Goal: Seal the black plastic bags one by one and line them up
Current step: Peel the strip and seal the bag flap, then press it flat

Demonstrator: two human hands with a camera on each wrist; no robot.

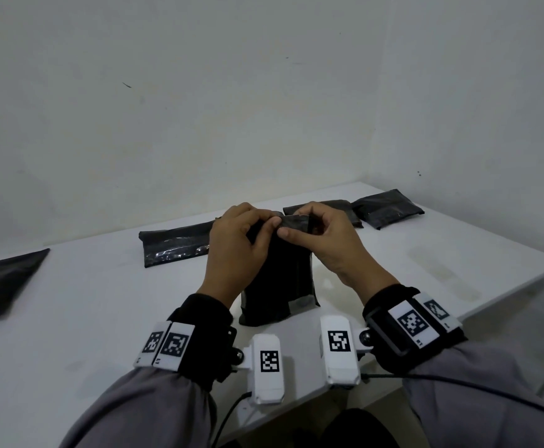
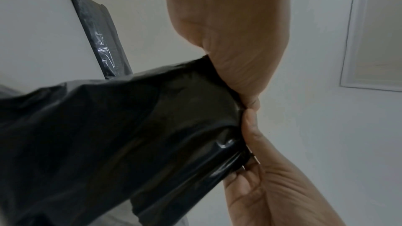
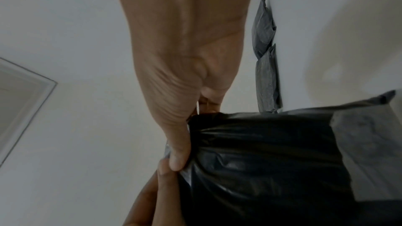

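Observation:
A black plastic bag (image 1: 280,286) stands upright on the white table (image 1: 86,318) in front of me. My left hand (image 1: 266,226) pinches the left part of its top edge. My right hand (image 1: 296,225) pinches the same edge just to the right, thumb toward me. The two hands nearly touch. In the left wrist view the bag (image 2: 108,143) bulges below the left hand's pinch (image 2: 250,104). In the right wrist view my right hand (image 3: 176,161) pinches the gathered top of the bag (image 3: 272,161). The bag's mouth is hidden by the fingers.
A flat black bag (image 1: 173,248) lies behind the hands at the left. Another bag (image 1: 2,282) lies at the far left edge. Two filled bags (image 1: 387,208) (image 1: 327,206) lie side by side at the back right near the wall. The table's right edge (image 1: 506,295) is close.

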